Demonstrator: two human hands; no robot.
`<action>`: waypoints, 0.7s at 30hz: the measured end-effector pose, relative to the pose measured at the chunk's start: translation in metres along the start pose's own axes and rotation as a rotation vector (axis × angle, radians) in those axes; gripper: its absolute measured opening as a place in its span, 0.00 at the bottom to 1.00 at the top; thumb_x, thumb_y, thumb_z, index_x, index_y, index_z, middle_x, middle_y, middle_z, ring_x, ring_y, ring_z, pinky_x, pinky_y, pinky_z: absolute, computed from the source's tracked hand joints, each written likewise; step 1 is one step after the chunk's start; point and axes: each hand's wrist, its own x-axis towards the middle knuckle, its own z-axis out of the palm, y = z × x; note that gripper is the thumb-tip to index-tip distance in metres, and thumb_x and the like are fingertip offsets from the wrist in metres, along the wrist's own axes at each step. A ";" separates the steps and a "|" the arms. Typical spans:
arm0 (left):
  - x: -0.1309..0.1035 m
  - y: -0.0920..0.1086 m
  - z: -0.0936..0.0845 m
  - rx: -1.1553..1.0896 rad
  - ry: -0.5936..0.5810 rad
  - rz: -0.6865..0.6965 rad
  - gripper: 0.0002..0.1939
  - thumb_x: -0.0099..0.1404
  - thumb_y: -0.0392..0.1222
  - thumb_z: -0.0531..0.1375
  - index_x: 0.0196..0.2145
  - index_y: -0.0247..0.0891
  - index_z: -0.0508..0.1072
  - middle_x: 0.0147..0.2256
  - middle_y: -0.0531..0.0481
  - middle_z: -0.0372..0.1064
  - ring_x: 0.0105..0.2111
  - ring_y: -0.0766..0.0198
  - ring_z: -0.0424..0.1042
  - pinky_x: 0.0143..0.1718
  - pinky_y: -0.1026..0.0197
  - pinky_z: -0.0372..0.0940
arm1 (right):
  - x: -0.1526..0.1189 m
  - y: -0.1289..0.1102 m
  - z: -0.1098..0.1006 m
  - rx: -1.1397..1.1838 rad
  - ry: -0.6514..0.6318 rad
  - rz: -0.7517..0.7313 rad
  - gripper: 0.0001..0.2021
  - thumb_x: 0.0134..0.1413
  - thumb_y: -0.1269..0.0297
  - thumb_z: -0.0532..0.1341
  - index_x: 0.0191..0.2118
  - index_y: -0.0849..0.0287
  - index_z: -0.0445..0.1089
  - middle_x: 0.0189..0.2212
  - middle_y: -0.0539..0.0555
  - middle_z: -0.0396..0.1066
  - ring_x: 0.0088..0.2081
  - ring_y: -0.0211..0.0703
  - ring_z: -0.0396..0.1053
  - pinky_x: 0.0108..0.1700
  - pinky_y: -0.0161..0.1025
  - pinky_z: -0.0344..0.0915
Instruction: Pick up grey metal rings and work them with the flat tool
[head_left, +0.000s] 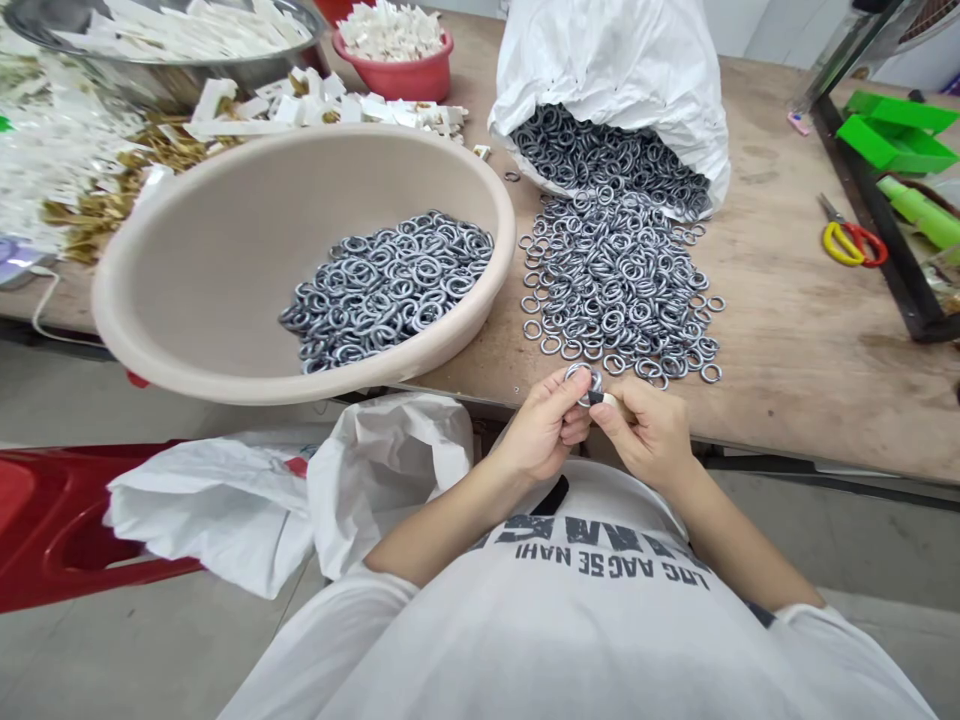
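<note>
At the table's front edge, my left hand [546,425] pinches some grey rings [582,380] between thumb and fingers. My right hand [651,428] is closed beside it on a small dark piece [596,398] that touches the rings; its exact form is too small to tell. Just beyond my hands lies a spread heap of grey rings [619,275], running back into the mouth of a white sack [615,60]. To the left, a large beige basin [187,230] leans toward me with many similar rings [397,285] in its right part.
White and brown pieces [262,110] lie behind the basin, near a steel bowl [187,75] and a red bowl [405,75]. Scissors [853,243] and green trays [892,143] are at the right. White bags [225,500] and a red stool [52,530] stand below the table at left.
</note>
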 end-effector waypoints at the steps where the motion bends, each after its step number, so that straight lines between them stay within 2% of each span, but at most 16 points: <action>1: -0.001 0.000 0.000 0.012 -0.007 -0.002 0.22 0.61 0.52 0.68 0.28 0.37 0.60 0.18 0.63 0.49 0.14 0.79 0.44 0.16 0.72 0.40 | 0.002 0.004 -0.001 0.008 0.000 0.034 0.16 0.66 0.55 0.59 0.28 0.56 0.63 0.22 0.47 0.61 0.25 0.37 0.57 0.30 0.38 0.52; 3: -0.005 0.000 0.000 0.051 -0.042 -0.027 0.21 0.60 0.51 0.69 0.28 0.37 0.62 0.19 0.62 0.50 0.15 0.79 0.44 0.16 0.72 0.40 | 0.007 0.014 -0.004 0.046 0.049 0.149 0.17 0.67 0.54 0.57 0.28 0.56 0.65 0.22 0.47 0.62 0.25 0.37 0.58 0.30 0.38 0.53; 5: -0.009 0.001 0.001 0.077 -0.096 -0.074 0.20 0.60 0.51 0.69 0.29 0.36 0.64 0.19 0.62 0.50 0.15 0.79 0.45 0.16 0.72 0.40 | 0.012 0.025 -0.006 0.115 0.153 0.272 0.18 0.68 0.51 0.56 0.29 0.56 0.66 0.22 0.47 0.62 0.25 0.38 0.59 0.30 0.38 0.54; 7: -0.011 0.002 0.001 0.058 -0.113 -0.093 0.20 0.61 0.51 0.68 0.28 0.36 0.63 0.18 0.62 0.48 0.15 0.78 0.44 0.16 0.71 0.40 | 0.015 0.030 -0.007 0.197 0.215 0.308 0.18 0.68 0.50 0.55 0.30 0.56 0.66 0.22 0.47 0.61 0.25 0.38 0.58 0.30 0.38 0.54; 11: -0.008 0.004 0.001 0.009 -0.045 -0.046 0.20 0.62 0.51 0.67 0.28 0.37 0.62 0.18 0.63 0.46 0.15 0.78 0.43 0.16 0.72 0.40 | 0.011 0.015 -0.001 0.353 0.124 0.177 0.12 0.64 0.51 0.61 0.40 0.55 0.69 0.30 0.49 0.67 0.30 0.39 0.62 0.34 0.38 0.60; 13: -0.006 0.003 0.002 0.023 -0.024 -0.035 0.19 0.62 0.51 0.67 0.31 0.37 0.64 0.19 0.62 0.48 0.15 0.78 0.43 0.16 0.73 0.42 | 0.008 0.004 0.004 0.412 0.070 0.147 0.14 0.60 0.52 0.65 0.46 0.54 0.70 0.35 0.50 0.70 0.35 0.41 0.67 0.38 0.39 0.63; 17: -0.009 -0.001 0.004 0.046 -0.006 -0.024 0.18 0.60 0.52 0.68 0.35 0.37 0.68 0.20 0.62 0.49 0.16 0.78 0.43 0.17 0.73 0.41 | 0.004 -0.003 0.011 0.521 0.047 0.236 0.11 0.61 0.52 0.64 0.42 0.54 0.72 0.34 0.51 0.71 0.35 0.42 0.68 0.40 0.40 0.66; 21: -0.012 -0.003 0.004 0.079 -0.052 -0.005 0.19 0.60 0.54 0.68 0.34 0.36 0.71 0.22 0.61 0.49 0.17 0.77 0.44 0.18 0.71 0.40 | 0.002 0.000 0.017 0.676 0.078 0.317 0.12 0.64 0.51 0.60 0.39 0.55 0.71 0.30 0.50 0.69 0.30 0.39 0.65 0.32 0.37 0.63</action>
